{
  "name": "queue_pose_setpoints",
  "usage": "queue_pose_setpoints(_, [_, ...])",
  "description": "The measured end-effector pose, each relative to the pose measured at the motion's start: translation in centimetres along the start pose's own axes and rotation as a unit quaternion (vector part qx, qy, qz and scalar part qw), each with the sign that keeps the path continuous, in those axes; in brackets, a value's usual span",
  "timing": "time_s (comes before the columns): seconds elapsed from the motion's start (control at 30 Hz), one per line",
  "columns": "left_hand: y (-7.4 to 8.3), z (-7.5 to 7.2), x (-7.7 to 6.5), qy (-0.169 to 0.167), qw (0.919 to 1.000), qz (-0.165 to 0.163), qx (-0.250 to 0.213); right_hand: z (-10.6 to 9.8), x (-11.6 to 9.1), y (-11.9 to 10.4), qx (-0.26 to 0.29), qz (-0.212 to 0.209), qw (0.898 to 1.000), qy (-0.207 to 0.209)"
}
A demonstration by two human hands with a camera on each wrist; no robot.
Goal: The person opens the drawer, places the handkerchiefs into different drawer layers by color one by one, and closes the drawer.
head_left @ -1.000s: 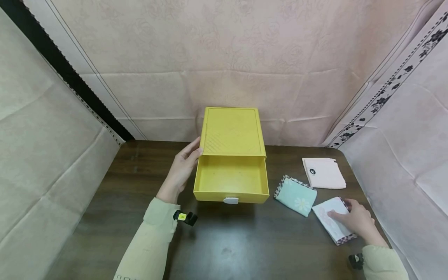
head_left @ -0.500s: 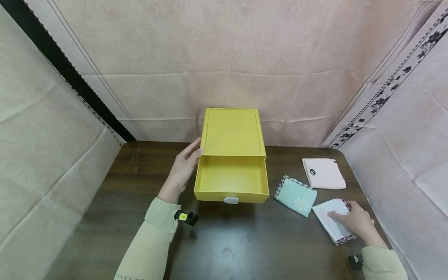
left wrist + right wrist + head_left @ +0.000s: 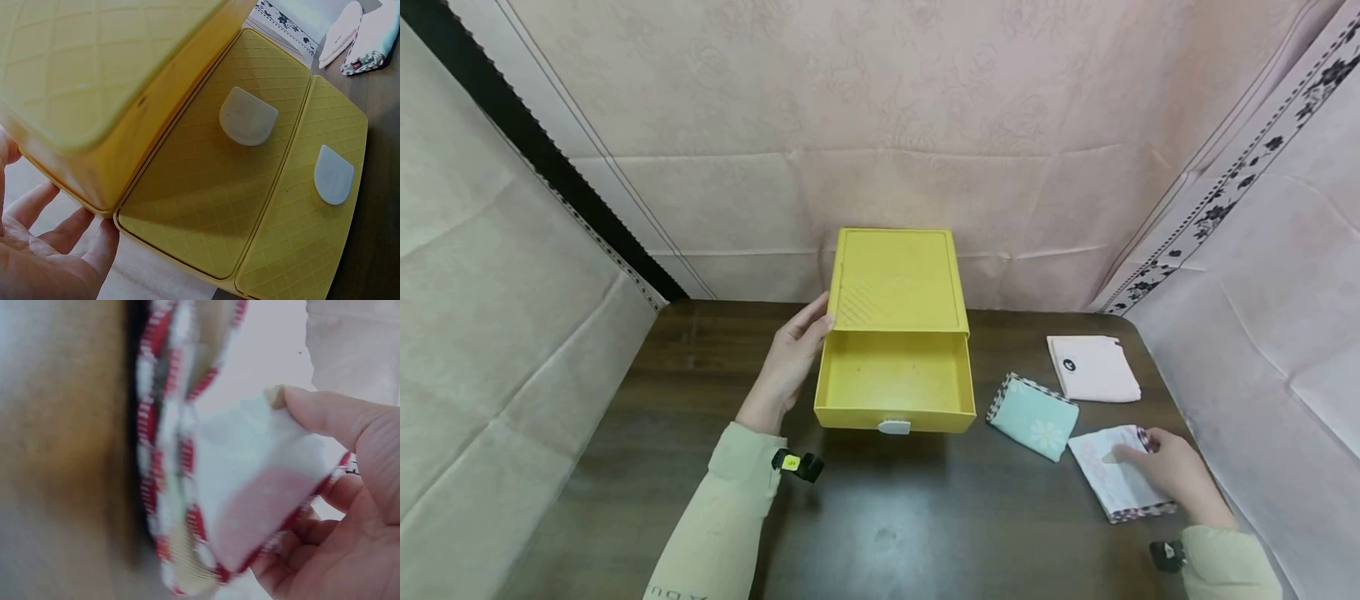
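A yellow drawer box [image 3: 898,283] stands at the middle back of the table, its top drawer [image 3: 850,419] pulled out with bare inside. My left hand [image 3: 786,358] rests against the box's left side, fingers fairly straight in the left wrist view. Two lower drawers with white knobs [image 3: 249,117] are closed there. At the right, my right hand [image 3: 1183,477] pinches the edge of a folded white handkerchief [image 3: 1105,462]. In the right wrist view the handkerchief [image 3: 250,456] shows a pink patch and red-and-white edging, thumb on top, fingers beneath.
A folded mint handkerchief [image 3: 1037,419] with a flower lies between the box and the white one. Behind it is a folded pale pink cloth [image 3: 1092,369] with a small dark round mark. Cloth-covered walls [image 3: 895,208] border the table's back and sides.
My right hand has shifted slightly right, and the white handkerchief has turned and its near edge lifted a little. The left hand and the box have stayed in place.
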State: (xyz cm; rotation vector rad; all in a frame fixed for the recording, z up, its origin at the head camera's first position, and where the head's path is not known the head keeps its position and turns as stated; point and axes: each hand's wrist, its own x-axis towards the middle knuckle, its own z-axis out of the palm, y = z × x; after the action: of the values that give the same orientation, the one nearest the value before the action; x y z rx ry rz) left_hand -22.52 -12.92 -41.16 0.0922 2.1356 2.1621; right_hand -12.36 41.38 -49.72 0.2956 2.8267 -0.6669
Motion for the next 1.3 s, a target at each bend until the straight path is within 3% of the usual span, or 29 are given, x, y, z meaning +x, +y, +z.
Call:
queue_pose_setpoints(0.27, [1.7,0.5,-1.0,-0.004,1.0,-0.003,0.003,-1.2,-1.1,-1.2,0.033,-0.059,0.997,0.046])
queue_pose_setpoints(0.47, [1.6,0.3,-0.9,-0.001,1.0,-0.005,-0.002,-3.8,-2.4,-4.4,0.05,-0.098,0.992,0.059])
queue_pose_setpoints(0.57, [1.7,0.4,-1.0,0.002,1.0,-0.005,0.0,-5.2,-3.1,-6.0,0.083,-0.108,0.989,0.06])
queue_pose_setpoints(0.83, [1.1,0.4,-0.5,0.004,1.0,-0.006,0.004,-7.4,-4.0,-10.2,0.197,-0.144,0.962,0.124])
queue_pose_setpoints(0.97, [-0.2,0.0,0.3,0.005,1.0,-0.007,-0.005,-7.8,-4.0,-12.8,0.29,-0.139,0.936,0.143])
queue_pose_setpoints(1.03, [-0.7,-0.1,0.6,0.007,0.9999,-0.006,-0.008,-8.0,-4.0,-14.2,0.365,-0.146,0.908,0.143])
queue_pose_setpoints(1.2, [-1.1,-0.1,0.7,0.01,0.9999,0.003,-0.011,-8.2,-3.9,-17.9,0.515,-0.195,0.824,0.134])
queue_pose_setpoints(1.3, [-1.1,0.0,0.7,0.012,0.9999,0.008,-0.01,-8.0,-3.9,-20.3,0.537,-0.221,0.806,0.118])
